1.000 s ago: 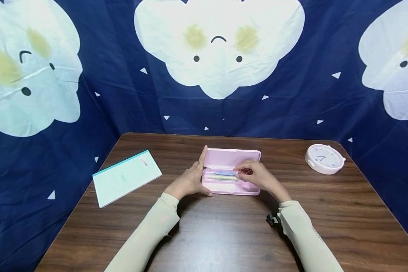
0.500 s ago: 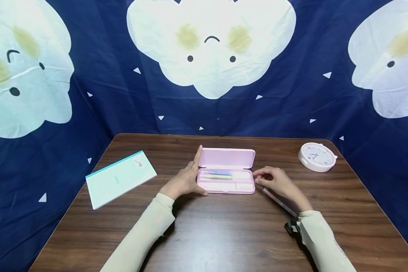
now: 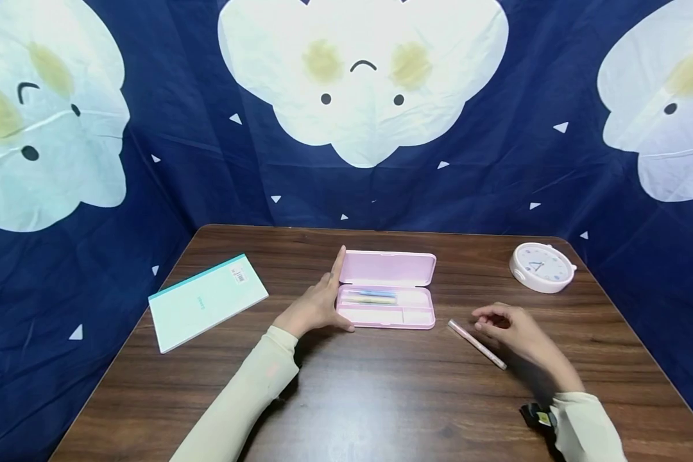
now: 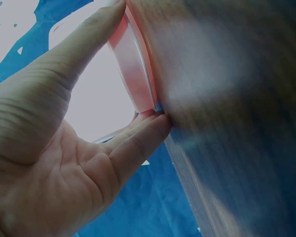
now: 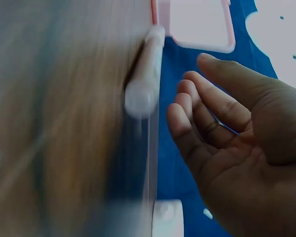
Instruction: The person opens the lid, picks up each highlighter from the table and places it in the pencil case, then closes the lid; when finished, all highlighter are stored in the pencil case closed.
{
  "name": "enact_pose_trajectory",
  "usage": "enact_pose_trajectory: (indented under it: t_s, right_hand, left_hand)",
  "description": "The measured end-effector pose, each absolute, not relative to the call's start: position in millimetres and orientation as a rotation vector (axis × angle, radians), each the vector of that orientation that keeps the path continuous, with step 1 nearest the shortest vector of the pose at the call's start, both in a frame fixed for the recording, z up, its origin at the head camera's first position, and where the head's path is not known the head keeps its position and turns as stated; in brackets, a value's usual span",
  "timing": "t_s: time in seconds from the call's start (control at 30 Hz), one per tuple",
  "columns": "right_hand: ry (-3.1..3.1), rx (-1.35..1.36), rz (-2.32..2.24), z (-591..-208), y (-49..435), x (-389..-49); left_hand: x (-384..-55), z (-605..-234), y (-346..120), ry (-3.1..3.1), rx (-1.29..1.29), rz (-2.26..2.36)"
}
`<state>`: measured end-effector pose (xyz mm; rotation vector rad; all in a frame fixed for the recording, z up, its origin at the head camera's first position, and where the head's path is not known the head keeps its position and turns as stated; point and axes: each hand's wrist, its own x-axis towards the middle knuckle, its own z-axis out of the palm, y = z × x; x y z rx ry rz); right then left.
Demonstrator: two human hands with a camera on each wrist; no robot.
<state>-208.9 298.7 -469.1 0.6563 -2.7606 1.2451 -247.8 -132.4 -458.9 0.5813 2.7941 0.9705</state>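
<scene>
A pink pencil case [image 3: 375, 317] lies with its lid [image 3: 387, 268] raised. Blue and yellow pens [image 3: 375, 298] rest in its back compartment. My left hand [image 3: 312, 308] spans the case's left end, thumb at the near corner and a straight finger along the lid's side; the left wrist view shows the thumb against the pink side wall [image 4: 133, 69]. To the right of the case, a pale pink capped pen [image 3: 477, 345] lies slantwise on the table. Just right of this pen, my right hand [image 3: 516, 330] hovers, loosely bent fingers holding nothing.
A mint-green notebook [image 3: 208, 305] lies at the left of the brown wooden table [image 3: 346, 398]. A white round clock [image 3: 543, 267] sits at the back right. Dark blue cloth [image 3: 381, 199] with cloud faces hangs behind the table.
My right hand has moved from inside the case to the right and toward me, leaving the pale pink pen on the table. My left hand stays at the case.
</scene>
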Motion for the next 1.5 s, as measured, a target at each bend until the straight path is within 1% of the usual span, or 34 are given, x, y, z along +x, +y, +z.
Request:
enact_pose_trajectory:
  t_s: [0.1, 0.17, 0.33, 0.4, 0.47, 0.6, 0.63, 0.7, 0.83, 0.9, 1.0, 1.1, 1.17, 1.27, 1.5]
  right_hand:
    - [-2.773, 0.612, 1.256, -471, 312, -199]
    - [-2.784, 0.591, 1.278, -471, 319, -194]
    - [-2.82, 0.618, 1.37, -474, 329, -185]
    - [-2.825, 0.642, 1.424, -476, 330, -183]
    - [-2.825, 0.659, 1.472, -479, 331, -183]
    - [-2.818, 0.691, 1.551, -482, 331, -184]
    - [-2.818, 0.696, 1.559, -482, 331, -184]
    - [-2.818, 0.712, 1.56, -482, 330, -184]
    - [-2.835, 0.7, 1.55, -481, 328, -184]
    - [-2.847, 0.695, 1.524, -480, 326, -184]
    - [-2.861, 0.698, 1.473, -480, 324, -183]
    - [-2.86, 0.709, 1.436, -480, 323, -183]
    - [-2.855, 0.708, 1.431, -480, 323, -183]
    - [-2.854, 0.715, 1.407, -480, 322, -183]
    - [-2.848, 0.703, 1.255, -481, 319, -183]
  left_hand:
    - [-247, -455, -132, 2.774, 0.565, 0.989]
    - [-252, -462, -135, 2.795, 0.581, 0.973]
    - [-254, -464, -135, 2.794, 0.563, 0.958]
    - [-250, -458, -133, 2.773, 0.544, 0.967]
    - [-256, -472, -135, 2.796, 0.578, 0.945]
    - [-260, -478, -137, 2.805, 0.609, 0.962]
    - [-263, -485, -138, 2.819, 0.63, 0.955]
    - [-263, -480, -137, 2.804, 0.617, 0.983]
    - [-267, -486, -138, 2.809, 0.63, 0.989]
    - [-264, -479, -137, 2.784, 0.603, 1.013]
    - [-266, -485, -138, 2.797, 0.616, 1.002]
    - [-262, -480, -137, 2.806, 0.608, 0.992]
    - [-258, -475, -135, 2.806, 0.597, 0.985]
    - [-247, -458, -131, 2.783, 0.549, 0.983]
    - [-244, -455, -128, 2.797, 0.516, 0.93]
